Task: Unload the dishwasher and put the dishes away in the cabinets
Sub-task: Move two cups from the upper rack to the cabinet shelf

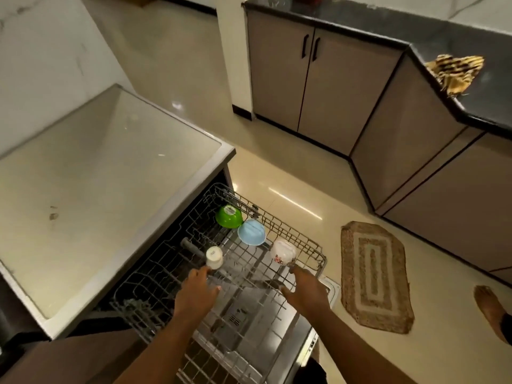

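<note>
The dishwasher's grey wire rack is pulled out over the open door. In it lie a green bowl, a light blue bowl, a white flowered bowl and a small white cup, all upside down. My left hand hovers over the rack just below the white cup, fingers spread, a fingertip near the cup's base. My right hand reaches toward the flowered bowl, its fingertip almost at the bowl's rim. Neither hand grips anything.
A pale countertop covers the dishwasher on the left. Brown lower cabinets with black handles stand under a dark counter at the far right. A striped cloth lies on that counter. A woven mat and a bare foot are on the floor.
</note>
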